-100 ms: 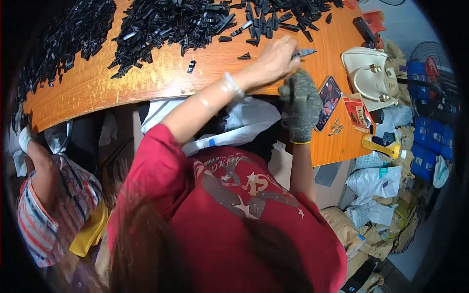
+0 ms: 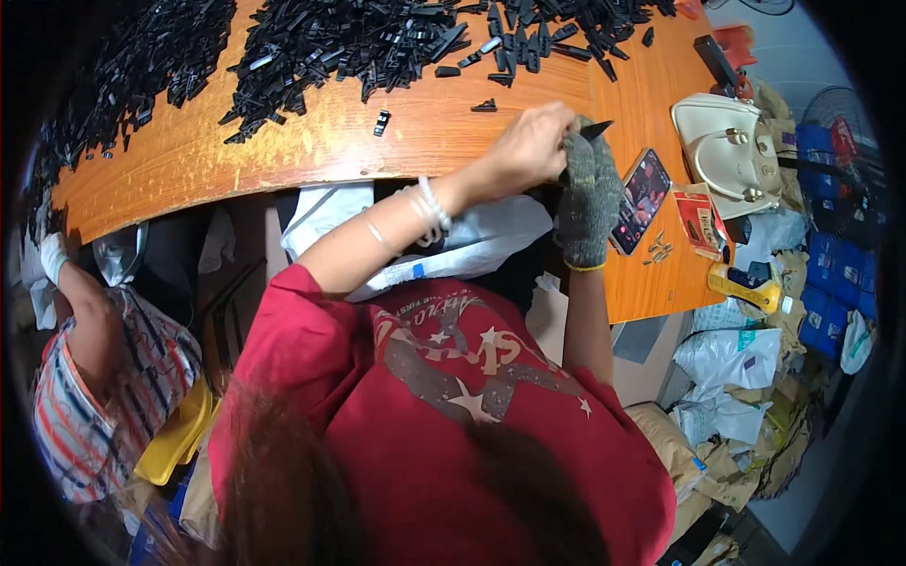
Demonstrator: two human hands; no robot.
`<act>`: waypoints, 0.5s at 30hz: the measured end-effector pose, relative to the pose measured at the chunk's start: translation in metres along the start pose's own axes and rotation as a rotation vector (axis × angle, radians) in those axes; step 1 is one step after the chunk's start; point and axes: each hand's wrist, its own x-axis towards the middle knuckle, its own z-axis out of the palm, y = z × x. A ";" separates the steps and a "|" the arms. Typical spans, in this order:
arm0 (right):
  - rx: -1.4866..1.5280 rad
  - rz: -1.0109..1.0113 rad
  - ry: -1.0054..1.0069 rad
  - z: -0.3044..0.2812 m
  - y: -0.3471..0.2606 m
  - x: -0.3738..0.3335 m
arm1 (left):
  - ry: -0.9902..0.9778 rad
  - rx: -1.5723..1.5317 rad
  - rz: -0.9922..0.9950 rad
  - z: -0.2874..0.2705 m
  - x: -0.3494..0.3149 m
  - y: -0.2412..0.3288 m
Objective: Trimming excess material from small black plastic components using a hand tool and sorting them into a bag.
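Observation:
My left hand point(image 2: 527, 151), bare with bracelets on the wrist, reaches over the orange wooden table point(image 2: 311, 141) and pinches shut at a small black pointed piece point(image 2: 596, 129). My right hand point(image 2: 590, 193) wears a grey knit glove and is closed just below it, with the piece sticking out above its fingers. Both hands meet over the table's near edge. Large heaps of black plastic parts point(image 2: 359, 42) lie farther back. Two single parts point(image 2: 381, 121) lie apart from the heaps.
A phone point(image 2: 642, 193), red packet point(image 2: 700, 219), yellow tool point(image 2: 746, 283) and cream handbag point(image 2: 731, 141) lie right of my hands. Another person in a striped shirt point(image 2: 90, 415) sits at the left. Plastic bags point(image 2: 727, 358) and blue boxes point(image 2: 830, 274) crowd the floor at right.
My left hand and the black piece have drawn slightly back toward the gloved right hand. Otherwise nothing has visibly moved.

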 end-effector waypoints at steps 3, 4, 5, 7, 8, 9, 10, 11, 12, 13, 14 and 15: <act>-0.133 -0.121 -0.046 0.005 -0.003 0.004 | -0.025 0.090 -0.041 -0.021 -0.013 0.004; -0.101 -0.116 -0.046 0.007 -0.001 0.003 | -0.045 0.151 -0.053 -0.030 -0.015 0.004; -0.063 -0.120 -0.050 0.010 -0.002 0.004 | 0.110 0.302 0.034 -0.038 -0.019 -0.011; -0.114 -0.150 -0.047 0.009 -0.001 0.003 | 0.022 0.591 -0.091 -0.054 -0.016 -0.015; -0.161 -0.188 -0.044 0.008 -0.003 0.004 | -0.038 0.704 -0.107 -0.059 -0.015 -0.019; -0.210 -0.225 -0.041 0.006 -0.005 0.005 | -0.065 0.729 -0.049 -0.060 -0.015 -0.023; -0.211 -0.224 -0.044 0.004 -0.010 0.007 | -0.066 0.727 -0.051 -0.060 -0.017 -0.025; 0.132 0.180 -0.132 -0.001 -0.022 0.009 | -0.094 0.720 -0.028 -0.059 -0.017 -0.023; 0.475 0.585 -0.213 -0.004 -0.028 0.010 | -0.121 0.713 -0.006 -0.058 -0.018 -0.021; 0.471 0.592 -0.214 -0.002 -0.022 0.007 | -0.115 0.698 -0.010 -0.058 -0.020 -0.019; 0.366 0.372 -0.181 0.000 -0.016 0.005 | -0.118 0.694 -0.013 -0.058 -0.023 -0.021; 0.261 0.153 -0.149 0.002 -0.013 0.003 | -0.124 0.639 -0.037 -0.058 -0.027 -0.023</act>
